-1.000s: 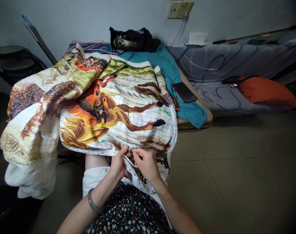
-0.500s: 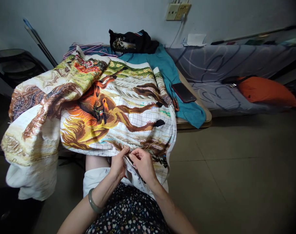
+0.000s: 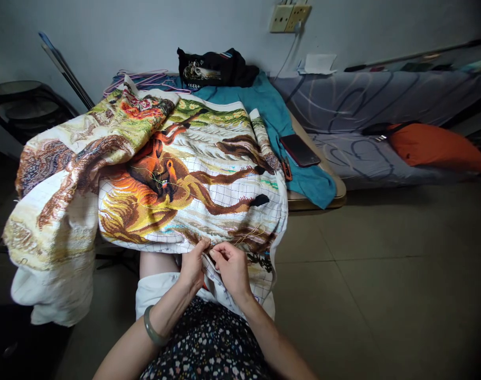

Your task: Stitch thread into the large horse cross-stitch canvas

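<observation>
A left hand (image 3: 193, 264) grips the near side of a large embroidered cloth (image 3: 224, 187); the right hand (image 3: 233, 268), pinched together, is just beside it. Beyond, a phone (image 3: 299, 150) lies on teal fabric (image 3: 319, 187).

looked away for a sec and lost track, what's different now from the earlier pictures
The right hand has shifted slightly left, closer to the left hand. No new hold or release shows; anything pinched in the right hand is too small to make out. The left hand still grips the embroidered cloth, and the phone lies where it was.
</observation>
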Demonstrator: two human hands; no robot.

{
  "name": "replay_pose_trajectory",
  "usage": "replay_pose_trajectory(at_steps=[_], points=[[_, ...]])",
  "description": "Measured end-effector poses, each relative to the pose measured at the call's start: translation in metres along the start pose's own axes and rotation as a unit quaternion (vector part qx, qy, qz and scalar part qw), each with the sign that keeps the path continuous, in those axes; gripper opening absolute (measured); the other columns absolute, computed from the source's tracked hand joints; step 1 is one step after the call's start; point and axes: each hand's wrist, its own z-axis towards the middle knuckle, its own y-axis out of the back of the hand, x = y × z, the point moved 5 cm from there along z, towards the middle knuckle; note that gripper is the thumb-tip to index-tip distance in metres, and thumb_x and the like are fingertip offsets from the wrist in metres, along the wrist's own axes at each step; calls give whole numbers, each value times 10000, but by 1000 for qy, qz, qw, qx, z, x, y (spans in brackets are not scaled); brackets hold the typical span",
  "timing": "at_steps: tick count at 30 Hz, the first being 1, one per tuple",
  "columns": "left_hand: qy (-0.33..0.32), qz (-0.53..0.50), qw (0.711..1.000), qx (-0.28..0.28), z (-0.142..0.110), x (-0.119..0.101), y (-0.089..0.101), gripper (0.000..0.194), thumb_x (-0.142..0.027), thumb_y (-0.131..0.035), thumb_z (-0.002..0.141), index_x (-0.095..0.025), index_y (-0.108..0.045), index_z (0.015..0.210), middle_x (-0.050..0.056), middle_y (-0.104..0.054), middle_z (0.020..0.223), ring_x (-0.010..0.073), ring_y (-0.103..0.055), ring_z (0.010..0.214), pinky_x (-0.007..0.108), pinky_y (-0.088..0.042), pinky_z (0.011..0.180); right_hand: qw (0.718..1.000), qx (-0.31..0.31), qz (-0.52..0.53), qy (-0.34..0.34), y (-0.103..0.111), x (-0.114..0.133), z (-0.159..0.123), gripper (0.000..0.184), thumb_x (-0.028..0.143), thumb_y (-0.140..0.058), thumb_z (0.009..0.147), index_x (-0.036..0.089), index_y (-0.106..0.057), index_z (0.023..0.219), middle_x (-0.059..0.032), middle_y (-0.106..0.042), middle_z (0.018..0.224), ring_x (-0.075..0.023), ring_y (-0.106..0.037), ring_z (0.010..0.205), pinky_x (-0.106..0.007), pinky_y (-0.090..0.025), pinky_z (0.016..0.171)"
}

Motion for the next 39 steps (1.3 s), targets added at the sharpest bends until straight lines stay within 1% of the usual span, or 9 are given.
replay_pose_trajectory(at_steps=[5,10,13,18,21,29,33,36,39], points=[[10,-1,1000,5,-1,2,1,243,-217,-778,483,-122,-610,631,-8,-601,580,103,-524,536,240,-408,556,997,14,57,-40,1,3,2,130,261,-554,726,152,-576,658,19,-517,521,-93,-428,428,-203,-348,429],[19,-5,1000,12,-2,4,1,242,-226,-778,496,-125,-603,631,-15,-590,561,99,-516,515,236,-409,543,996,34,66,-52,2,5,3,110,237,-557,719,143,-574,664,19,-515,524,-84,-414,418,-191,-338,410],[23,-13,1000,13,-2,4,0,243,-218,-779,486,-124,-601,622,-20,-589,559,97,-520,520,232,-412,544,998,19,53,-38,2,2,3,117,238,-554,739,145,-575,671,19,-519,528,-86,-426,430,-191,-349,426],[11,-16,1000,5,-2,1,-1,240,-207,-771,472,-120,-607,623,-17,-601,571,98,-531,538,230,-415,557,1000,-12,0,18,1,-1,1,131,234,-544,769,154,-583,674,1,-560,588,-102,-476,506,-196,-373,486],[7,-13,1000,1,-1,2,0,232,-201,-769,477,-121,-605,620,-21,-598,566,93,-524,528,233,-418,565,1000,-16,3,23,0,-1,1,136,235,-541,770,155,-583,668,2,-559,584,-105,-483,510,-202,-381,498],[9,-44,998,34,3,8,2,245,-187,-783,502,-113,-633,682,-8,-631,623,104,-560,594,229,-434,595,995,18,85,-43,-1,3,1,111,226,-555,731,139,-576,665,21,-513,528,-84,-431,435,-189,-345,421],[7,-37,999,36,3,7,2,222,-188,-780,515,-110,-640,669,2,-637,642,106,-562,594,230,-433,593,994,0,98,-55,0,4,1,119,235,-565,719,132,-588,664,18,-518,520,-82,-441,426,-186,-353,413],[8,-34,999,39,3,7,2,214,-189,-780,519,-111,-634,654,-5,-623,627,97,-550,580,223,-427,587,990,-7,117,-80,0,2,1,138,261,-584,713,130,-577,670,15,-523,514,-82,-451,411,-182,-358,394],[23,-45,998,48,3,9,2,228,-189,-787,512,-117,-625,655,-12,-609,603,96,-540,558,223,-420,566,982,-14,155,-102,0,2,2,174,276,-614,697,147,-524,770,27,-545,549,-79,-455,396,-174,-371,371]])
